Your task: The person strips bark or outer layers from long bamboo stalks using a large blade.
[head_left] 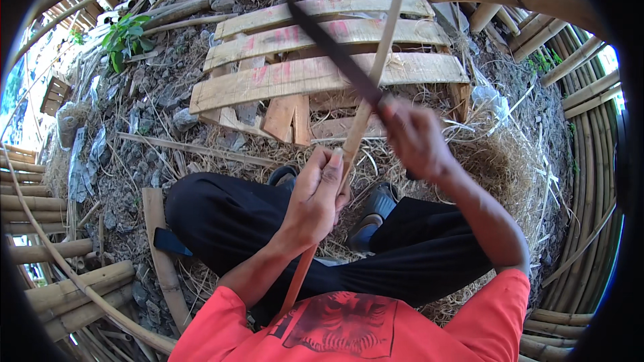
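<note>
My left hand is closed around a long bamboo strip. The strip slants from my lap, past my fist, up over the wooden slats and out at the top edge. A machete with a long dark blade is gripped by its handle in my right hand, which is slightly blurred. The blade points up and left and crosses the strip above my left hand. Whether its edge touches the strip I cannot tell. Below my left fist the strip shows an orange-brown face and runs down to my red shirt.
A low wooden pallet with pale slats lies in front of my feet. Curly shavings pile up at the right. Bamboo poles line both sides. A dark blue flat object lies by my left knee, and a green plant grows at far left.
</note>
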Demonstrator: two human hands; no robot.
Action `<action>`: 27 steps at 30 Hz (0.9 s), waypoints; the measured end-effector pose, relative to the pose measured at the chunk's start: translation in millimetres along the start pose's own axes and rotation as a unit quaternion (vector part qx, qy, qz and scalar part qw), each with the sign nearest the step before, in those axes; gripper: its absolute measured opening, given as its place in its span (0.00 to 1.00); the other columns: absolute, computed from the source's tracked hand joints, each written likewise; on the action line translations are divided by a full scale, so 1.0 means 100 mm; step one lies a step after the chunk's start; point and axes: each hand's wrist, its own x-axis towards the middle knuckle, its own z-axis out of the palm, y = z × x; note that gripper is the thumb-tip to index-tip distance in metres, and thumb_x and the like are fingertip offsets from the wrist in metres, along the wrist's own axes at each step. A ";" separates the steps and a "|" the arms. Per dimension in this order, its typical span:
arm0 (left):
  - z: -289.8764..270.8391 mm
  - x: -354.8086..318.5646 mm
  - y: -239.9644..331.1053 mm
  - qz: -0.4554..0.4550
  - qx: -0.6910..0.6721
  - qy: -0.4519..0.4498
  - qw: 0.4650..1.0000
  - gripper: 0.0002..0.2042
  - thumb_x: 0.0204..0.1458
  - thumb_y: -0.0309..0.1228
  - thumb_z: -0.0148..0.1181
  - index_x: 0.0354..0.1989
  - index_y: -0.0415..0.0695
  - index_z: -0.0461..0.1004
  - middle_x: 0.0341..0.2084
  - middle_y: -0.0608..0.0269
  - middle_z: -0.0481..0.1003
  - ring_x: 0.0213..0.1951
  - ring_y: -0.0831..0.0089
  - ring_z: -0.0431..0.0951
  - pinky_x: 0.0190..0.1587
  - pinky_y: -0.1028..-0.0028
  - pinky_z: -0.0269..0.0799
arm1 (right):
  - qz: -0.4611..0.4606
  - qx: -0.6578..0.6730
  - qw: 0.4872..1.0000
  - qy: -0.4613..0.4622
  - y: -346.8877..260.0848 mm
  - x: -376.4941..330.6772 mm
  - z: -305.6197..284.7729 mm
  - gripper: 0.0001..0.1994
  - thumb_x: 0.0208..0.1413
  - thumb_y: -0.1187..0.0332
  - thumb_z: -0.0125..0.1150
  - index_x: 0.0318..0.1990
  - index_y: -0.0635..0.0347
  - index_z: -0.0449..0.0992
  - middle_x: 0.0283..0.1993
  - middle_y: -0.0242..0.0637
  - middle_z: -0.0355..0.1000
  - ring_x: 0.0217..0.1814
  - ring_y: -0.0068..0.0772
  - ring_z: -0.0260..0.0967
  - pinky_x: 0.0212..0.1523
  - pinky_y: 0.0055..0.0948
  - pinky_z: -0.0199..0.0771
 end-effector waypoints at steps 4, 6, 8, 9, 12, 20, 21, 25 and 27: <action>0.02 0.01 0.00 -0.015 0.008 -0.003 1.000 0.16 0.70 0.46 0.37 0.38 0.46 0.62 0.12 0.73 0.61 0.09 0.86 0.56 0.11 0.84 0.55 | -0.026 -0.017 0.999 -0.017 0.20 -0.13 0.17 0.21 0.71 0.54 0.46 0.39 0.65 0.75 0.22 0.25 0.60 0.26 0.17 0.56 0.26 0.25 0.60; -0.03 0.03 -0.01 -0.028 -0.012 -0.001 1.000 0.16 0.70 0.46 0.37 0.38 0.46 0.62 0.12 0.73 0.61 0.09 0.86 0.56 0.10 0.84 0.54 | -0.078 0.014 0.997 -0.025 0.15 -0.13 0.22 0.22 0.71 0.53 0.46 0.37 0.65 0.74 0.21 0.25 0.59 0.25 0.15 0.54 0.24 0.23 0.57; -0.03 -0.01 0.02 -0.025 -0.004 0.002 1.000 0.16 0.70 0.46 0.37 0.38 0.46 0.62 0.12 0.73 0.61 0.09 0.86 0.56 0.10 0.84 0.54 | -0.014 0.036 0.999 -0.013 0.05 -0.04 0.14 0.23 0.71 0.52 0.45 0.36 0.66 0.73 0.21 0.27 0.60 0.24 0.15 0.54 0.24 0.24 0.57; -0.01 -0.01 0.04 -0.015 0.002 -0.001 1.000 0.16 0.70 0.46 0.36 0.38 0.46 0.62 0.12 0.73 0.61 0.09 0.86 0.56 0.10 0.83 0.54 | -0.027 0.075 0.997 0.008 0.09 0.01 0.09 0.22 0.71 0.53 0.45 0.35 0.65 0.72 0.21 0.26 0.61 0.24 0.15 0.55 0.24 0.24 0.58; -0.04 -0.02 -0.03 -0.033 -0.001 -0.006 0.999 0.16 0.70 0.46 0.36 0.38 0.46 0.62 0.12 0.73 0.61 0.09 0.86 0.56 0.10 0.83 0.54 | -0.002 0.108 0.994 0.016 0.18 -0.13 0.26 0.22 0.71 0.53 0.45 0.34 0.65 0.72 0.21 0.25 0.60 0.24 0.14 0.56 0.24 0.23 0.58; -0.02 -0.04 0.03 -0.049 -0.017 -0.015 0.999 0.15 0.70 0.45 0.39 0.37 0.47 0.60 0.16 0.73 0.62 0.13 0.87 0.57 0.15 0.83 0.55 | -0.091 -0.032 0.995 0.035 0.30 -0.06 0.18 0.22 0.72 0.54 0.43 0.32 0.64 0.71 0.22 0.25 0.61 0.25 0.16 0.57 0.24 0.24 0.59; -0.05 -0.04 0.02 -0.062 -0.009 -0.005 0.998 0.15 0.70 0.46 0.39 0.37 0.47 0.60 0.16 0.73 0.62 0.13 0.87 0.57 0.15 0.83 0.55 | -0.031 0.072 0.997 -0.011 0.25 -0.14 0.29 0.22 0.72 0.53 0.42 0.32 0.64 0.70 0.22 0.25 0.61 0.24 0.16 0.56 0.24 0.24 0.59; -0.05 -0.03 0.00 -0.040 -0.010 -0.012 0.999 0.15 0.70 0.46 0.39 0.37 0.47 0.59 0.16 0.73 0.62 0.12 0.87 0.57 0.15 0.83 0.56 | 0.002 0.120 0.993 0.006 0.04 0.02 0.06 0.21 0.72 0.54 0.44 0.35 0.64 0.71 0.21 0.26 0.61 0.23 0.18 0.57 0.24 0.26 0.59; -0.03 -0.01 0.00 -0.044 -0.008 -0.010 0.999 0.15 0.70 0.46 0.38 0.37 0.48 0.60 0.15 0.73 0.62 0.12 0.87 0.58 0.14 0.83 0.56 | -0.027 0.092 0.995 -0.014 0.15 -0.11 0.22 0.22 0.72 0.53 0.44 0.34 0.64 0.71 0.21 0.25 0.60 0.22 0.17 0.56 0.23 0.25 0.58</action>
